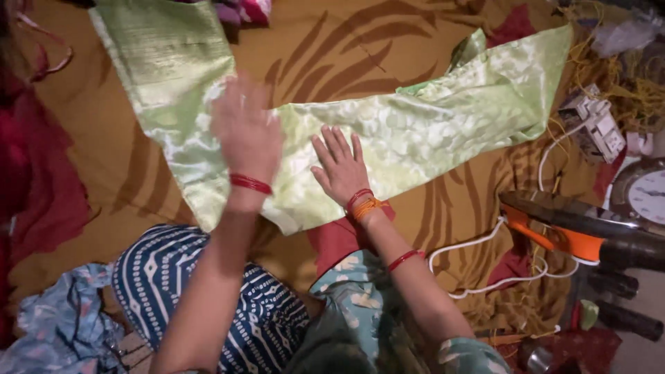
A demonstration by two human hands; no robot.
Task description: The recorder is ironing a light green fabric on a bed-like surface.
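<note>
A person presses both hands onto a long strip of pale green, glossy cloth spread across a brown sheet with darker curved stripes. The cloth runs from the far left, where a duller, ribbed green band ends it, across the middle to the far right, where one corner is folded over. The right hand lies flat on the cloth near its near edge, palm down and fingers spread, gripping nothing; red and orange threads and bangles circle its wrist. The left hand is over the cloth just left of it, open with fingers extended, but it is blurred, so whether it touches the fabric cannot be told. A red bangle sits on that wrist.

At the near left lies a dark blue garment with white patterned lines, and a light blue floral cloth beside it. Red fabric lies along the left edge. To the right, an orange and black clothes iron rests on the sheet, its white cord looping toward the person. Beyond it lie a white plug adaptor, a tangle of yellow thread and a round clock face.
</note>
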